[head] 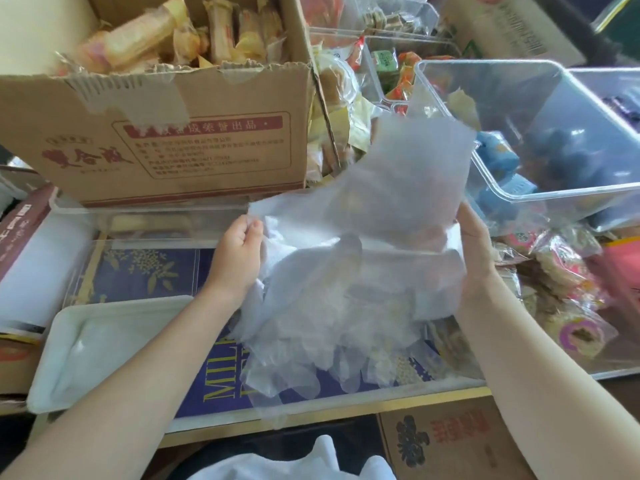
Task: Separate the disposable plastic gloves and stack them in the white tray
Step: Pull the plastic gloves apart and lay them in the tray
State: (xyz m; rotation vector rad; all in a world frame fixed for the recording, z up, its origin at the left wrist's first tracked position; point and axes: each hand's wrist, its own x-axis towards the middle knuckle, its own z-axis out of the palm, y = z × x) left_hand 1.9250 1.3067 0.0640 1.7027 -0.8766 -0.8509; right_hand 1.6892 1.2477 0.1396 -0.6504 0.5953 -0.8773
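Two hands [239, 251] [474, 251] hold glove bunch [346, 289]; one white tray [104, 341].

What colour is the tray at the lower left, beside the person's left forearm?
White, slightly glossy. The tray shows in the head view, the only one.

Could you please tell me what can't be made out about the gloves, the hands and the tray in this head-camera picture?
- Glove count: the plastic gloves overlap as one translucent bunch in the head view, so single gloves cannot be counted.
- Right hand: its fingertips are hidden behind the film, so the grip is unclear.
- Left hand: pinches the film's edge; the fingertips are hidden behind the hand.
- White tray: its contents blur into glare.
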